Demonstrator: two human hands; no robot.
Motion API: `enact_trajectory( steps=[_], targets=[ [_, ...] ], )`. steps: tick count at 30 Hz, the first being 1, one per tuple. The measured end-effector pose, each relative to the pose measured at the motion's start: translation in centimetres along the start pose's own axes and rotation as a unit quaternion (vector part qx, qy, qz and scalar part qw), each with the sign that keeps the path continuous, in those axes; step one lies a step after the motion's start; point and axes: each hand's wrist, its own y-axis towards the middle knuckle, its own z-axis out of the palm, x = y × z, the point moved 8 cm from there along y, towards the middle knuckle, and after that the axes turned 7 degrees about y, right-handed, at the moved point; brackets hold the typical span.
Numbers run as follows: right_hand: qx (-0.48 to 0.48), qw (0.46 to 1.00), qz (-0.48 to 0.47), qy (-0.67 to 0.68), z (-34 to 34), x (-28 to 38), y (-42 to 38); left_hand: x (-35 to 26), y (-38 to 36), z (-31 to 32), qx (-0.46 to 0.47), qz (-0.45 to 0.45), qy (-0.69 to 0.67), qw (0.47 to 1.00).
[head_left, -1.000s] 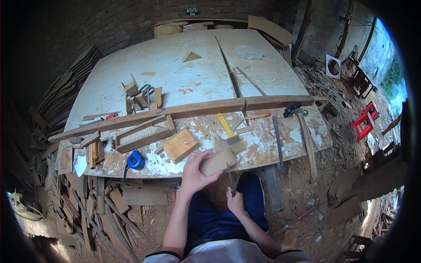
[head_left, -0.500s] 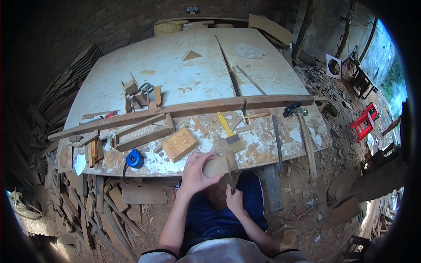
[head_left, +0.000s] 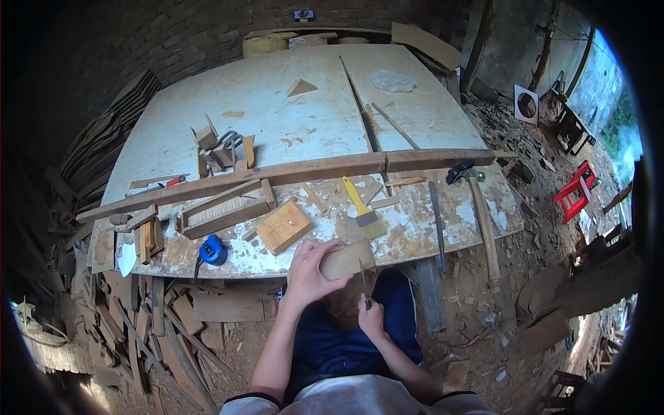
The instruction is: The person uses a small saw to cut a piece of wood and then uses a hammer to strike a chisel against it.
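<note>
My left hand (head_left: 307, 271) grips a rounded block of pale wood (head_left: 349, 259) held at the near edge of the worktable (head_left: 277, 117). My right hand (head_left: 371, 316) sits just below it, closed around a thin metal tool (head_left: 362, 279) whose tip points up against the block's lower right side. Both hands hover over my lap, in front of the table edge.
On the table lie a yellow-handled brush (head_left: 362, 208), a carved square block (head_left: 284, 226), a blue tape measure (head_left: 213, 250), a wooden frame (head_left: 225, 209), a long plank (head_left: 290, 174), a hammer (head_left: 477, 207) and a file (head_left: 437, 221). Wood offcuts (head_left: 152, 325) cover the ground at left.
The wood block and my left hand have shifted slightly down and toward me. My right hand with the tool has stayed almost in the same place.
</note>
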Motion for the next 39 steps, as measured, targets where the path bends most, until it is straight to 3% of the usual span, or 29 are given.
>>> enact_trajectory(
  steps=[8,10,14,18,23,26,29,32,35,39],
  targets=[
    [-0.010,1.000,-0.009,-0.013,0.1,0.5,0.9,0.0,0.4,0.0,0.000,-0.007,0.007,1.000],
    [-0.004,1.000,-0.008,-0.013,-0.6,3.8,1.5,0.1,-0.5,0.4,0.004,-0.015,0.004,1.000],
    [-0.040,0.999,0.012,-0.004,0.4,-2.1,-0.1,-0.1,0.2,0.1,0.004,-0.007,0.011,1.000],
    [-0.034,0.999,-0.002,-0.009,-0.6,2.7,1.4,-0.3,0.0,-0.2,-0.006,-0.003,0.019,1.000],
    [-0.016,1.000,0.000,-0.013,0.5,-1.3,0.0,0.1,0.0,-0.3,-0.017,-0.012,0.003,1.000],
    [-0.004,1.000,0.024,-0.015,-0.6,1.9,1.0,0.5,0.0,0.1,-0.018,-0.014,0.012,1.000],
    [-0.033,0.999,-0.005,-0.010,-0.4,0.3,0.6,0.2,-0.1,0.1,-0.014,-0.009,0.011,1.000],
    [-0.005,1.000,0.024,-0.005,-0.3,0.6,0.4,-0.1,0.1,0.0,0.001,-0.010,0.009,1.000],
    [-0.001,1.000,0.023,-0.003,-0.6,4.1,1.3,0.0,-0.4,0.1,0.004,-0.011,0.016,1.000],
    [-0.031,0.998,-0.015,-0.048,0.5,-1.4,-1.2,0.0,-0.1,0.2,0.007,-0.005,0.013,1.000]
  ],
)
